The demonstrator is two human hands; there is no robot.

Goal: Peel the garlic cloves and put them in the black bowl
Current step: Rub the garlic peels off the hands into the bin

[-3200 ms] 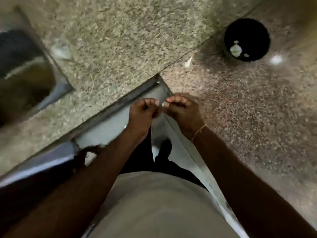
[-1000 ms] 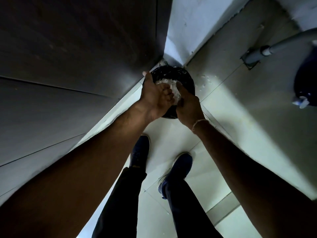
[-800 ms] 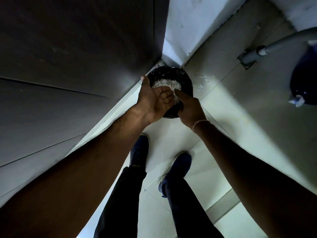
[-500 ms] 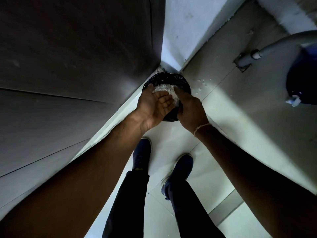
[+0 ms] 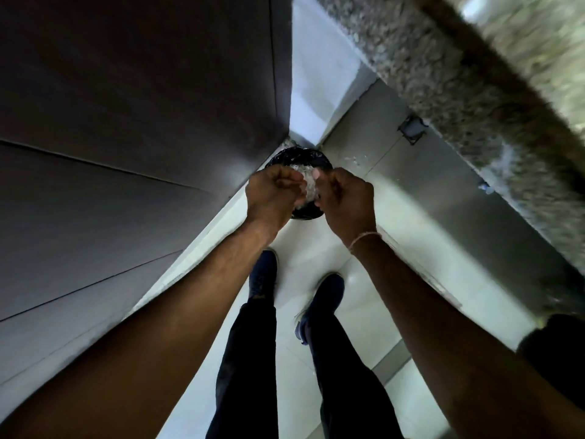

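I stand over a round bin lined with a black bag [image 5: 296, 157] in the floor corner, and a heap of white garlic skins [image 5: 308, 189] lies in it. My left hand [image 5: 272, 196] and my right hand [image 5: 346, 202] hover just above the bin, a small gap between them. Both have their fingers curled in. A small pale spot shows at the right fingertips; whether it is a clove, a skin or a nail I cannot tell. The black bowl is not recognisable in this view.
Dark cabinet doors [image 5: 142, 106] rise on the left. A speckled stone counter edge [image 5: 459, 90] runs blurred across the upper right. Bits of skin [image 5: 356, 160] lie on the pale floor tiles beside the bin. My shoes [image 5: 262, 274] stand below, and a dark object [image 5: 557, 350] sits at the right edge.
I turned from the counter to the floor bin. Since half a second ago my left palm, which was open, has curled shut, the hands have drawn apart, and the view has swung toward the counter.
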